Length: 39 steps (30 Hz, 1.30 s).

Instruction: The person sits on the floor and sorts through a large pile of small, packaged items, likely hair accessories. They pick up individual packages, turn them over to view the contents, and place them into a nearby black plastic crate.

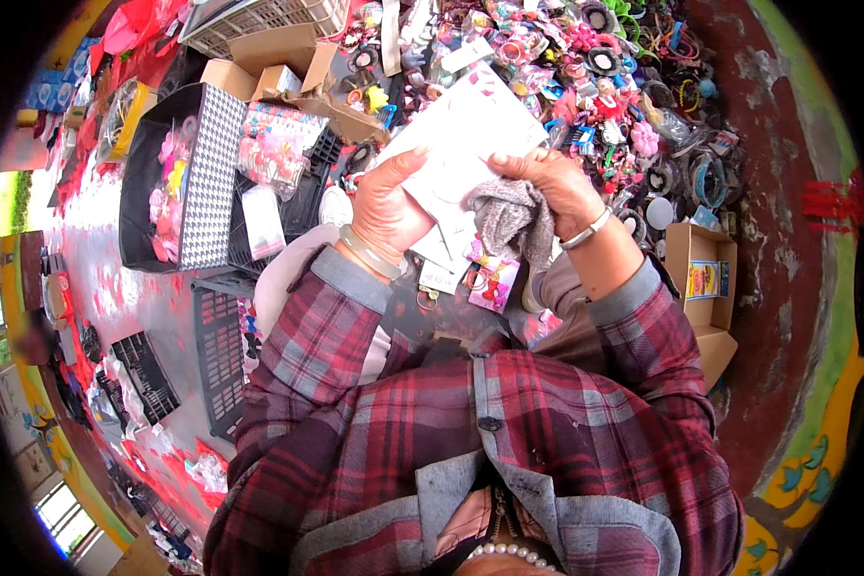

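Between my hands is a flat white card or sheet (466,130), overexposed, so its details are washed out. My left hand (392,206) is closed on its left edge, thumb on top and fingers hidden beneath. My right hand (557,190) is closed on a crumpled grey cloth (511,219), with its thumb against the sheet's right edge. The cloth hangs below the sheet. Under it lie a pink and purple card (492,282) with small accessories and a small white tag card (438,277) near a ring-shaped piece.
A large pile of colourful hair accessories (605,96) spreads ahead and to the right. At left stand a houndstooth fabric box (208,182), an open cardboard box (283,62) and a black crate (219,350). An open brown carton (706,278) sits by my right arm.
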Available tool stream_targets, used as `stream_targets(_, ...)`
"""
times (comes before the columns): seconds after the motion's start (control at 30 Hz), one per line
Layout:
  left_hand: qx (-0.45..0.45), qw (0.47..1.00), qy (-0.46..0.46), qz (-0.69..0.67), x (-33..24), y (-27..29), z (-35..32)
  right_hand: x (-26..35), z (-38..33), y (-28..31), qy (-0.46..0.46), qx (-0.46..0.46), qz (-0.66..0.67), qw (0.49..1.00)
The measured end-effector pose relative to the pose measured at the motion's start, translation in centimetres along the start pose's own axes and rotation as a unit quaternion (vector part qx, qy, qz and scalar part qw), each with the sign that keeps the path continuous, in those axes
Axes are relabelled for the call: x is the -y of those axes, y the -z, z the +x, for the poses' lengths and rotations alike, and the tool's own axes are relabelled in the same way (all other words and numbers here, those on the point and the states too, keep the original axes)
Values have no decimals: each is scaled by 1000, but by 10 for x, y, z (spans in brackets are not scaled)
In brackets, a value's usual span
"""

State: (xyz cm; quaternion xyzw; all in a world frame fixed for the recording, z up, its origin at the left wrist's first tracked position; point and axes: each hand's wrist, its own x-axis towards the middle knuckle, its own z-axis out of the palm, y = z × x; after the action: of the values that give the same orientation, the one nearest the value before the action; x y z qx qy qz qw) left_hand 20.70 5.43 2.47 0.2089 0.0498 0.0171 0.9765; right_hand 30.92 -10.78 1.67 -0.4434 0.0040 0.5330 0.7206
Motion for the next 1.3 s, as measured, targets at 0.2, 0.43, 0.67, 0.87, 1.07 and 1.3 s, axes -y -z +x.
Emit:
stream_targets(0.2,-37,999,-16,-30,-7,6,1,16,-5,2,60,-75,-170,981)
stream_targets(0.43,-27,996,-76,39,-13,-2,2,59,-31,-13,297,-89,115,944)
stream_targets(0.67,-60,996,-70,-8,0,-25,-3,-24,-5,-83,461,-128,-673,564)
stream_targets(0.87,-19,997,-65,-33,4,-31,4,-13,8,-79,490,-200,-668,524)
stream_targets(1.07,32,997,-64,-10,9,-28,5,2,31,-61,529,-290,-604,521)
stream_targets(1.3,40,996,-48,-57,2,-24,4,16,49,-36,513,-322,-502,617)
